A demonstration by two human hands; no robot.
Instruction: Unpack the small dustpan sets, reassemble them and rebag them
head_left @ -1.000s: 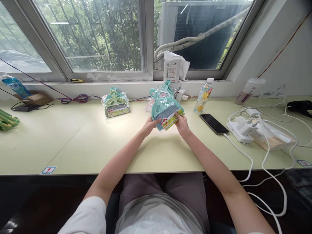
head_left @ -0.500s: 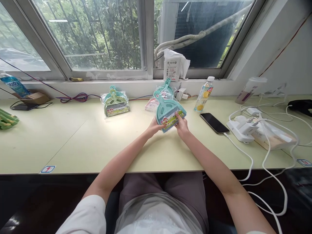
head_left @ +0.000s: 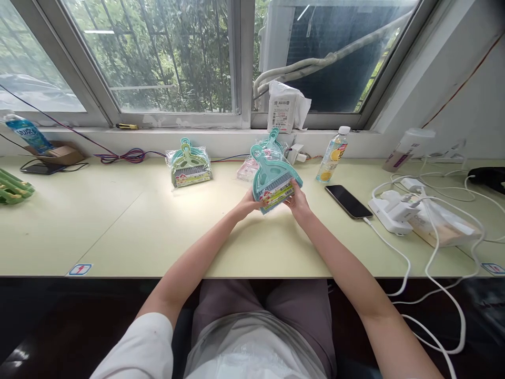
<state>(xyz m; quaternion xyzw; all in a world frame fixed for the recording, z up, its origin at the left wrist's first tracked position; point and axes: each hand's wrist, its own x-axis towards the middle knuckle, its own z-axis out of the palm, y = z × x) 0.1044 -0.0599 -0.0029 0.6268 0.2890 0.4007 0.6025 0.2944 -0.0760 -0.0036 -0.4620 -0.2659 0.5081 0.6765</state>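
Note:
Between both hands I hold a teal mini dustpan and brush set [head_left: 276,176], tilted, with grey bristles and a colourful label across its front. My left hand [head_left: 249,204] grips its lower left edge. On the lower right side, my right hand [head_left: 296,201] is closed on it, thumb at the front by the label. Just behind it lie a pink wrapped set [head_left: 248,167] and another teal set [head_left: 272,141], both partly hidden. A wrapped green dustpan and brush set [head_left: 191,168] leans further left, by the wall.
Right of the hands are a drink bottle [head_left: 333,155], a phone [head_left: 348,201] on a cable and a white power strip [head_left: 390,213] with tangled cords. A white package [head_left: 282,110] stands on the sill. Green plastic pieces [head_left: 13,187] lie at far left.
My right thumb has shifted slightly at the label's right end. The held set stays almost in place, and the view has moved a little.

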